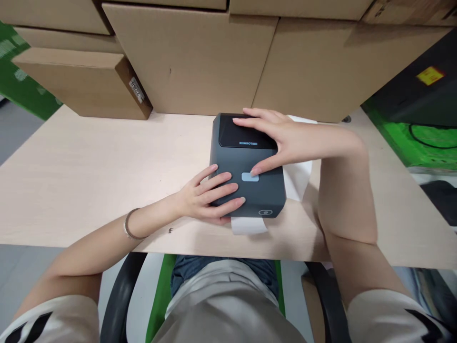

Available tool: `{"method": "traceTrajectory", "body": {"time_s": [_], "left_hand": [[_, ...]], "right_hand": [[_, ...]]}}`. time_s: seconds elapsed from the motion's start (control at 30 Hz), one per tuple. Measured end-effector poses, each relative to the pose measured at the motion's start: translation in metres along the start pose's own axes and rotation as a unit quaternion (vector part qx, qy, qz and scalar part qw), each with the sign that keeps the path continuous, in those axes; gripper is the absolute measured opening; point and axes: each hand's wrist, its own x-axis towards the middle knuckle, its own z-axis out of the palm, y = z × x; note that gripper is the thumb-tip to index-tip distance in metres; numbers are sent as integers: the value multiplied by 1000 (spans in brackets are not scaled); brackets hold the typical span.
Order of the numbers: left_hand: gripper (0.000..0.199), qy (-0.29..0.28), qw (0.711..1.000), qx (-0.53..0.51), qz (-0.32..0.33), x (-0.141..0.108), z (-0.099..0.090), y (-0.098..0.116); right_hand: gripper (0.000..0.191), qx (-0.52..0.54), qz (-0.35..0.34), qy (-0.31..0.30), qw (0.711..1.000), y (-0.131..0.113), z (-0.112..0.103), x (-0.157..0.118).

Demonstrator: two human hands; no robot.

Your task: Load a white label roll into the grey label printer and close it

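A dark grey label printer (246, 159) with a black top window stands on the table, in the middle of the view. My left hand (212, 195) lies over its near left corner, fingers spread on the lid and thumb low at the front edge. Across the right side reaches my right hand (273, 138); its thumb touches the light blue button (250, 177) and its stretched fingers rest on the black window. A strip of white label paper (249, 226) sticks out at the printer's front. More white paper (298, 178) lies to the right, partly hidden under my right wrist.
Large cardboard boxes (200, 62) stand along the table's back edge, close behind the printer. A flatter carton (82, 85) with a label sits at the back left. The pale wooden table (89, 176) ends just before my lap. Chair armrests (123, 290) flank me.
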Motion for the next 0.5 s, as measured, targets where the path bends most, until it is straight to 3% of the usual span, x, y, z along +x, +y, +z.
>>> {"method": "traceTrajectory", "body": {"time_s": [0.27,0.37,0.5], "left_hand": [[65,109,992,43,-38,-10,14,6],[67,141,987,71,-15,-15,19,8],[51,148,984,88,40,-10,15,8]], "right_hand": [[126,-74,-44,86,993,-63,32,-40],[116,-101,-29,126,986,-74,22,-47],[103,-136,0,189,973,-79,-9,-65]]}}
